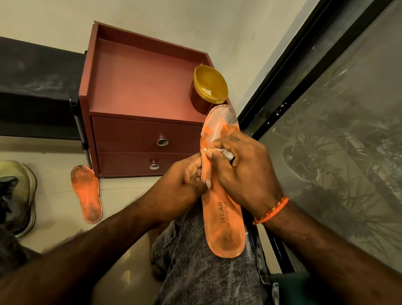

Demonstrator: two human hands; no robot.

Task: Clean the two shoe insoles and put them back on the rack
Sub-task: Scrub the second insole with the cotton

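one insole [222, 213] lies on the knee, mid-clean: left hand [182, 186] pinches its edge, right hand [238, 170] grips a white cloth [226, 153] against it. second insole [87, 194] waits dirty on the floor at left. nothing racked yet. yellow tub [208, 89] on the cabinet surface [138, 80] holds whitish stuff.

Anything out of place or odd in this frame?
Yes: the second insole lies on the floor beside the drawer unit, dirty, not on a rack. The held insole has white smears at its toe end.
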